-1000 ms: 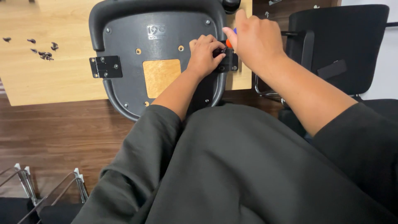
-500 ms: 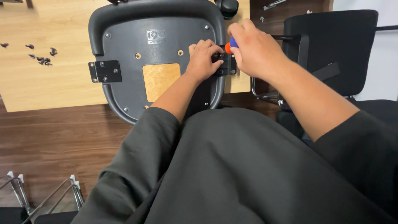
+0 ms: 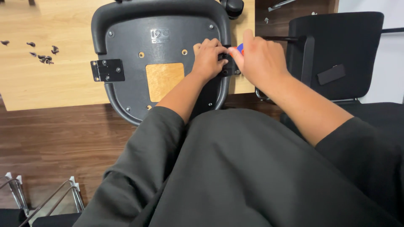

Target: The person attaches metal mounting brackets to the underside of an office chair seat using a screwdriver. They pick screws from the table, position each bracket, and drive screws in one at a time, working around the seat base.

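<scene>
While an upturned black chair seat (image 3: pixel 139 80) lies on a pale wooden table (image 3: pixel 46 84), both hands work at its right edge. Near the top middle of the seat sits a small raised label (image 3: pixel 160 34), rectangular and the same grey-black as the shell; below it, at the seat's centre, is one square patch of bare light wood (image 3: pixel 164 80). Two black metal brackets are fixed to the seat: one bracket (image 3: pixel 107 70) on its left edge, plain to see, and a second bracket (image 3: pixel 230 67) on its right edge, mostly covered by fingers. The left hand (image 3: pixel 208 59) is curled, its fingertips pressed on that right bracket. The right hand (image 3: pixel 261 61) is closed around a tool with an orange and blue handle (image 3: pixel 240 48), of which only a small part shows, held just beside the right bracket. Left of the seat, a loose cluster of about seven small dark screws (image 3: pixel 41 52) lies on the table, well apart from the hands. Right of the seat stands one black office chair (image 3: pixel 341 54), with a strip of dark tape on its back. Below and left of the seat, two chrome frames (image 3: pixel 42 197) stand on the dark wood floor (image 3: pixel 54 143)
</scene>
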